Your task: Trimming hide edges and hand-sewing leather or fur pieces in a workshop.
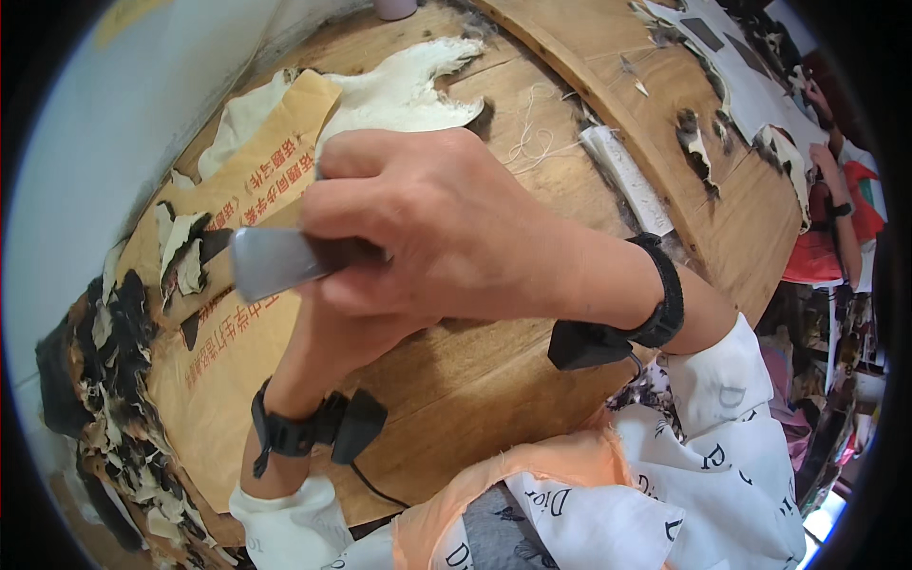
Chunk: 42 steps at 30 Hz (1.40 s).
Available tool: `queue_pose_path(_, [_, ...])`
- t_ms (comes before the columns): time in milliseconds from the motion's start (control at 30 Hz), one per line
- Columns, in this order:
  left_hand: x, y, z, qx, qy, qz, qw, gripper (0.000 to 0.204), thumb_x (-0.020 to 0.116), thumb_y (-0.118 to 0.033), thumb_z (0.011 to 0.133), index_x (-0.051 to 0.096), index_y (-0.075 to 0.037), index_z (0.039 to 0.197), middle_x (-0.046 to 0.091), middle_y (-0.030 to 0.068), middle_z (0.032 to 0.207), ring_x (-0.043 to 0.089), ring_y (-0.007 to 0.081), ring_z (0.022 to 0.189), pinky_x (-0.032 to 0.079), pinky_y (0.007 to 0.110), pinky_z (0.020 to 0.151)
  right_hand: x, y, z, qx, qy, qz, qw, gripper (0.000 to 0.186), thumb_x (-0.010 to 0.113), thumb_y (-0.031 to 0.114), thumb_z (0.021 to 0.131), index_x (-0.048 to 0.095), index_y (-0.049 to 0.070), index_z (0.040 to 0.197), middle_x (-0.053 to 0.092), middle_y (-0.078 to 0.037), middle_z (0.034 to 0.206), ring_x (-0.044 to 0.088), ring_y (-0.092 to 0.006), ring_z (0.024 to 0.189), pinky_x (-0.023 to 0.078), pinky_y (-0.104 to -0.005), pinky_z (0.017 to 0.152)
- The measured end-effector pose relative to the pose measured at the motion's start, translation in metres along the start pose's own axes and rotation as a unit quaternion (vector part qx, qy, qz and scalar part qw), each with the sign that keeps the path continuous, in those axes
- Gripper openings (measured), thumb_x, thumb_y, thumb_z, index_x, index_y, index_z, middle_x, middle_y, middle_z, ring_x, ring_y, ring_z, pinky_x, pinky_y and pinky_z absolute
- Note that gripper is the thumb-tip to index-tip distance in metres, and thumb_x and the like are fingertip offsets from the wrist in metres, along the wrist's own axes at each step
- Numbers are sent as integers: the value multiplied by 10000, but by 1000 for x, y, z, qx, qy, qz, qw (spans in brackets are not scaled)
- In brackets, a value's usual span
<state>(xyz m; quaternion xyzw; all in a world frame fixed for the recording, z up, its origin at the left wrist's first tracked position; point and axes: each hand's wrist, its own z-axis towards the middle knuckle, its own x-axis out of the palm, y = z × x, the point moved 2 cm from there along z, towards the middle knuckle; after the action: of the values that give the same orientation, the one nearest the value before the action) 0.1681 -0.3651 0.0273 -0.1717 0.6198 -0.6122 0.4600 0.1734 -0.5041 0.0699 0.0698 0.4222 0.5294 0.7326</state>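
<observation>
My right hand (pixel 408 209) is wrapped round a flat grey metal tool (pixel 271 261), whose rounded end points left over a brown paper sheet (pixel 204 399) printed in red. Beneath it my left hand (pixel 332 337) reaches up onto the paper, its fingers hidden behind the right hand and tool. A small curled cream-and-dark hide scrap (pixel 180 242) lies at the paper's left side. Behind my hands, a larger ragged white hide piece (pixel 399 85) rests on the wooden table (pixel 456 399).
Dark and cream scraps (pixel 104 361) pile along the left wall. A wooden strip (pixel 560 71) crosses the table, beside a long white block (pixel 622 176) and loose thread (pixel 537 123). At the right, another person's hands (pixel 831 180) are near a white sheet (pixel 731 85).
</observation>
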Motion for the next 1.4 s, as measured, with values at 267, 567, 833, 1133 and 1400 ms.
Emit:
queue_pose_path(267, [-11,63,-7,-182,24,-162,970,167,473,-244,881,463,-84,925,451,-14,899,407,74,837,363,257,729,4,-24,-79,75,87,-47,992,306,697,120,607,517,62,848,502,-94,811,520,-276,785,441,-361,656])
queue_pose_path(567, [21,75,-19,-193,143,-202,950,162,433,-270,892,474,-117,921,405,-52,787,356,45,654,316,201,583,14,-40,-138,-29,199,-208,957,130,571,183,653,536,89,735,469,-18,778,480,-176,804,408,-283,685])
queue_pose_path(833, [31,63,-12,-77,143,-95,982,308,537,-361,864,465,-64,904,432,19,848,419,121,749,373,250,661,13,-41,-138,-50,182,-225,956,82,546,167,656,535,89,677,467,-14,762,485,-169,775,417,-277,660])
queue_pose_path(1133, [38,61,-17,8,158,-4,987,404,670,-385,767,474,-46,867,457,92,864,448,232,770,382,298,679,26,-49,-137,76,136,-30,987,77,597,95,647,566,63,710,516,-76,697,537,-244,666,445,-341,612])
queue_pose_path(1400, [32,62,-3,7,136,28,990,388,689,-347,756,475,-45,875,465,89,863,454,243,802,383,303,719,13,-56,-125,246,13,111,963,94,625,33,683,641,61,771,615,-101,698,605,-239,637,468,-326,575])
